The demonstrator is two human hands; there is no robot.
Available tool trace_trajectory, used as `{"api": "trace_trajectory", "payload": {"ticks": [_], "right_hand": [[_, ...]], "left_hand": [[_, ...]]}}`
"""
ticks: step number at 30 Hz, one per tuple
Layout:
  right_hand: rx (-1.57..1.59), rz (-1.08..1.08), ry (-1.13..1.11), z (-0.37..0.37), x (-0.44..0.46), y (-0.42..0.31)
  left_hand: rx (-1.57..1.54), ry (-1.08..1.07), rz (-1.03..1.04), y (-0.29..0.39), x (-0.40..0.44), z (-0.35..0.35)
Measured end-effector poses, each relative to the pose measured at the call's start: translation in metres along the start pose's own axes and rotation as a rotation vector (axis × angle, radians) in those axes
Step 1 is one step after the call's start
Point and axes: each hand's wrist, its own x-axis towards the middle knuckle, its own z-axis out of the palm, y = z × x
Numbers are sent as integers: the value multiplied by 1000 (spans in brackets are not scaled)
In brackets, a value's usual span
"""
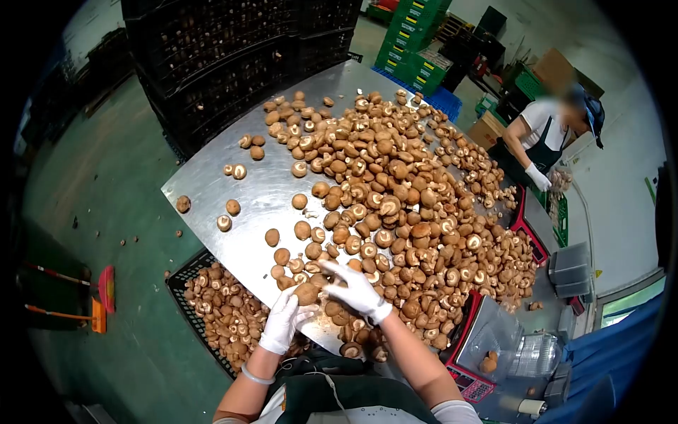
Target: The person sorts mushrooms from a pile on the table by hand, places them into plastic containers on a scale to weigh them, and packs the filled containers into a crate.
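Observation:
White gloves cover both of my hands at the near edge of the metal table. My left hand is closed on a brown mushroom at its fingertips. Just to the right, my right hand has its fingers apart over the near side of a large mushroom pile, with nothing gripped in it. Several loose mushrooms lie beyond my hands on the metal. Below the table's left edge, a black crate holds more mushrooms.
Stacked black crates stand at the far left edge, green crates behind. A red scale with a clear tray is at the near right. Across the table, a person in white gloves stands beside another scale.

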Motion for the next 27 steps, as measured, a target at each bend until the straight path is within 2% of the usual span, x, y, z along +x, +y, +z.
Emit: {"api": "trace_trajectory", "payload": {"ticks": [2, 4, 6, 8, 9, 11, 12, 14, 15, 18, 19, 20, 22, 24, 26, 27], "right_hand": [[206, 56, -119, -4, -18, -24], [-73, -88, -31, 7, -34, -33], [-76, -4, 61, 14, -50, -37], [-95, 3, 149, 13, -61, -36], [-95, 10, 168, 11, -65, -35], [-123, 14, 229, 9, -76, -36], [-124, 23, 245, 9, -81, -39], [-267, 82, 235, 8, -89, -44], [-260, 65, 278, 9, -95, -43], [-193, 91, 352, 15, -112, -37], [-131, 111, 362, 13, -118, -39], [-94, 96, 419, 9, -126, -31], [140, 232, 599, -21, -156, -29], [146, 344, 882, -67, -193, -49], [-126, 382, 1152, -102, -240, -34], [-123, 484, 1261, -114, -266, -22]], "left_hand": [[-45, -8, -16, -3, 0, 1], [-43, 12, -43, -5, 0, 16], [251, 37, -6, -11, -1, 27], [731, 73, 247, -5, -3, 36], [739, 54, 243, 0, -4, 42], [1012, 5, 507, 16, -13, 62], [1014, -13, 505, 13, -10, 61], [1288, -176, 776, 8, -4, 62], [1369, -207, 828, 6, -3, 64], [1394, -224, 856, 2, -2, 66], [1224, -195, 771, 5, -3, 70], [1209, -145, 775, 9, -2, 67], [1134, 1, 791, 20, 5, 52], [1120, 93, 734, 33, 8, 34], [1035, 162, 687, 32, 15, 12], [974, 189, 652, 32, 14, 13]]}}
